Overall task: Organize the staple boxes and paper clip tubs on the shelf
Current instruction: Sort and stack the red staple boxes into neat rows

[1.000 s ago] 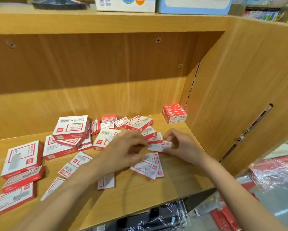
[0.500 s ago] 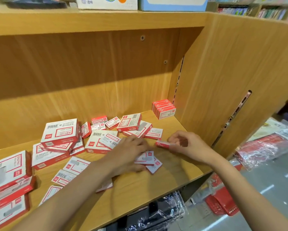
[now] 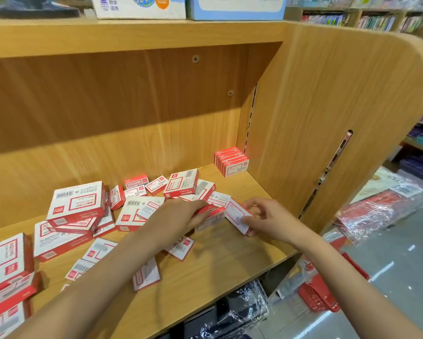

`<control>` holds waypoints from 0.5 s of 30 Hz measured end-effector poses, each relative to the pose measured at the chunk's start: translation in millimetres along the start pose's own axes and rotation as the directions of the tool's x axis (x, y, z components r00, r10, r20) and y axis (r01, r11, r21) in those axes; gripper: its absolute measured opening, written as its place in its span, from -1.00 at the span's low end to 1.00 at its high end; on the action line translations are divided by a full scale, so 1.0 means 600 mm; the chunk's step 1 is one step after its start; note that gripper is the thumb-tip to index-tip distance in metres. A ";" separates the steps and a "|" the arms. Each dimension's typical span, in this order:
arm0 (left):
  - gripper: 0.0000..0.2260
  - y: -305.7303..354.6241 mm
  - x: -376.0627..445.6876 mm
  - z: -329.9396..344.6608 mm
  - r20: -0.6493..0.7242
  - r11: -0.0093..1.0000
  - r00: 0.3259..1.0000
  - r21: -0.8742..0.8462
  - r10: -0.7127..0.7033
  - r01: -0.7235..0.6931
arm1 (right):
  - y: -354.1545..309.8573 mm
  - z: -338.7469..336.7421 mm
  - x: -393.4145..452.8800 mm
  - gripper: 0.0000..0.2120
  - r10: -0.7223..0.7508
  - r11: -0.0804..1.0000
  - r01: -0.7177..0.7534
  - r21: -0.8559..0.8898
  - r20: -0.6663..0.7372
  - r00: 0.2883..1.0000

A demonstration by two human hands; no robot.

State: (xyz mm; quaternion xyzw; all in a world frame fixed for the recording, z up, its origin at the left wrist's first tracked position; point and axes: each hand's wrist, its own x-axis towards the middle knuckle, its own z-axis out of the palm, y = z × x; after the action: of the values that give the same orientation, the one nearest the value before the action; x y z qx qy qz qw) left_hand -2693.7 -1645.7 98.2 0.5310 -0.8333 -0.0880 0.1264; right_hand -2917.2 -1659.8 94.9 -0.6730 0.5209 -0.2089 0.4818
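The right hand [image 3: 266, 220] pinches a small red-and-white cardboard staple box [image 3: 237, 216] between thumb and curled fingers, holding it tilted just above the wooden shelf board [image 3: 217, 265]. Right beside it, the left hand [image 3: 178, 218] curls its fingers over a second small red staple box [image 3: 211, 211], gripping it against the board; the 2 boxes are almost touching. How much of that second box the fingers cover is hard to tell, since the palm hides its near end. Behind and to the left of both hands lie scattered red-and-white staple boxes [image 3: 181, 184] of 2 sizes, some stacked askew, the larger ones [image 3: 76, 204] further left and cut off at the frame edge. A tidy upright block of small red boxes [image 3: 231, 161] stands in the back right corner against the wooden side panel [image 3: 327, 118], well apart from the hands.
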 end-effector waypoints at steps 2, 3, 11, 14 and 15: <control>-0.68 0.006 -0.003 0.003 -0.019 1.000 1.000 -0.029 -0.003 0.002 | -0.003 -0.014 0.004 -0.87 -0.083 0.975 0.060 -0.214 -0.104 0.991; -0.68 0.008 -0.004 0.005 -0.028 0.999 1.000 -0.038 -0.014 0.013 | -0.006 -0.025 0.005 -0.86 -0.144 0.959 0.102 -0.264 -0.147 0.979; -0.63 0.013 -0.008 0.006 -0.111 0.995 0.992 -0.087 -0.060 0.051 | -0.015 0.014 0.014 -0.76 -0.306 0.918 0.296 -0.264 0.001 0.952; -0.44 0.011 -0.025 -0.004 -0.135 0.997 0.988 -0.008 -0.075 0.075 | -0.011 0.045 0.030 -0.58 -0.335 0.877 0.308 -0.370 -0.009 0.942; -0.41 0.006 -0.035 -0.009 -0.123 0.994 0.987 0.006 -0.105 0.107 | -0.011 0.047 0.034 -0.53 -0.346 0.849 0.316 -0.423 0.006 0.938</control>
State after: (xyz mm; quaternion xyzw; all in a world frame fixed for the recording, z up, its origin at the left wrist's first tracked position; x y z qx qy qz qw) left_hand -2686.7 -1625.1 101.9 0.5799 -0.7950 -0.0564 0.1691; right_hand -2884.4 -1666.2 83.3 -0.8321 0.4463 -0.1958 0.2648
